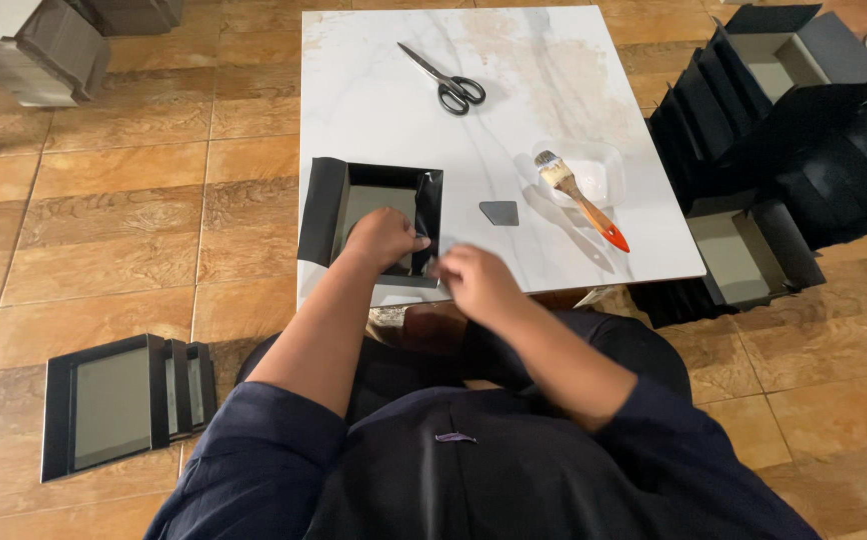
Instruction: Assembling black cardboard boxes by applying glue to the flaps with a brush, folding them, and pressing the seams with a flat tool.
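A left hand (384, 238) presses flat inside a shallow grey box (379, 215) wrapped in black paper, while the right hand (474, 282) pinches the paper at the box's near right corner, on the front edge of a white marble tabletop (554, 90). Just right lie a grey scrap (500, 212) and a brush (579, 198) across a clear dish (594, 165); scissors (446, 82) sit farther back.

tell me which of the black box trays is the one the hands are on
The black tray on the white table, under the left hand and right hand. The other trays lie on the floor.
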